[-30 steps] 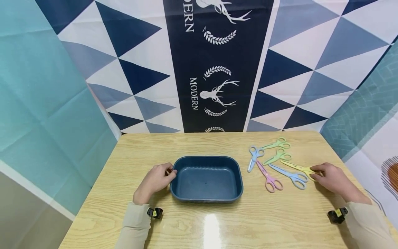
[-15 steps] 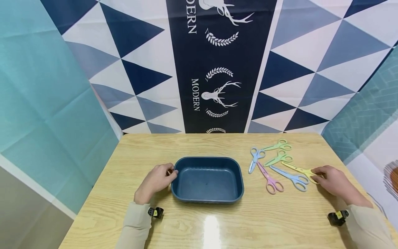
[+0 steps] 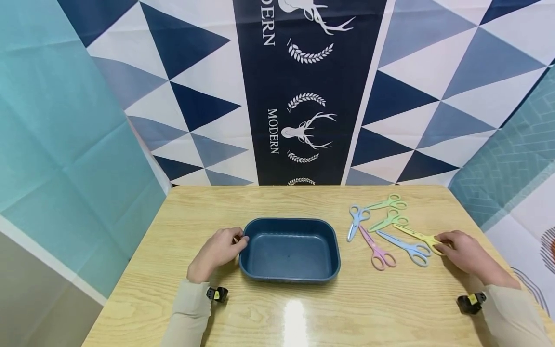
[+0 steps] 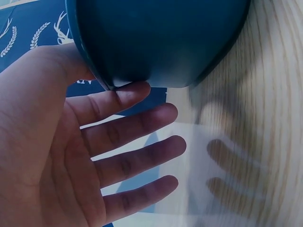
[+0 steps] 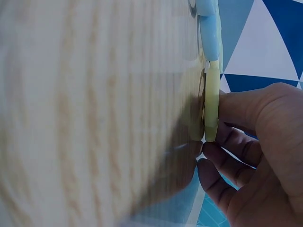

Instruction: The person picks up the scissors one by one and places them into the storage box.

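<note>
My left hand (image 3: 217,251) holds the left end of a dark blue rectangular tray (image 3: 286,255). In the left wrist view the thumb goes over the rim of the tray (image 4: 156,42) and the index finger touches its outer wall; the other fingers stretch out below. At the right, my right hand (image 3: 464,251) pinches the handle of yellow scissors (image 3: 414,233), whose blades point left on the table. Seen from the right wrist, thumb and fingers meet the yellow handle (image 5: 212,104) at its end. The fingertips are partly hidden there.
Left of the yellow pair lie blue scissors (image 3: 407,246), pink scissors (image 3: 375,249), light blue scissors (image 3: 356,223) and two green pairs, one nearer (image 3: 388,220) and one farther back (image 3: 386,202). Some overlap or touch. A patterned cloth (image 3: 299,96) hangs behind the wooden table (image 3: 368,308).
</note>
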### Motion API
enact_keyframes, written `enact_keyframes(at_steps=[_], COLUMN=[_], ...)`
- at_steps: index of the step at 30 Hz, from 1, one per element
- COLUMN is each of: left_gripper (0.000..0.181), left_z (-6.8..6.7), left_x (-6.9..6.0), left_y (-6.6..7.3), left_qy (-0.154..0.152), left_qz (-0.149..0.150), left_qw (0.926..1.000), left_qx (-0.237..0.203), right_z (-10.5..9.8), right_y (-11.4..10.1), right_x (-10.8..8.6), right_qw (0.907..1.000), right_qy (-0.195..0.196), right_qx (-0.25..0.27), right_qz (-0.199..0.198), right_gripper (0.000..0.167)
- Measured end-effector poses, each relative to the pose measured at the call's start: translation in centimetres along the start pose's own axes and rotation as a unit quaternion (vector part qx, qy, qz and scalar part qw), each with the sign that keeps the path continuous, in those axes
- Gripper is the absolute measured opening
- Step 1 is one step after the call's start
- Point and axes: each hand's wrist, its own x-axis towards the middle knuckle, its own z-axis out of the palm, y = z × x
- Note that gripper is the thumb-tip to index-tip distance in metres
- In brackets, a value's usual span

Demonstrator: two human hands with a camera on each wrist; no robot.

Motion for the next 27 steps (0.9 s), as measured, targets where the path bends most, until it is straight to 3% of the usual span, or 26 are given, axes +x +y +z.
enact_keyframes(at_steps=[20,27], left_gripper=[0.018,0.018], left_z=[-0.06,-0.04], left_x=[0.08,0.12], left_y=[-0.09,-0.08], left_qy=[-0.013,-0.014], left_qz=[-0.009,-0.01], left_qw=[0.9999,0.9998], left_qx=[-0.006,-0.005], right_z=[0.13,0.35], right_y=[0.18,0.41], right_x=[0.04,0.02], right_qw=[0.9999,0.9995], right_qy=[-0.004,0.011], right_qx=[-0.004,-0.017], right_qz=[-0.009,-0.024], right_gripper=[0.017,0.014])
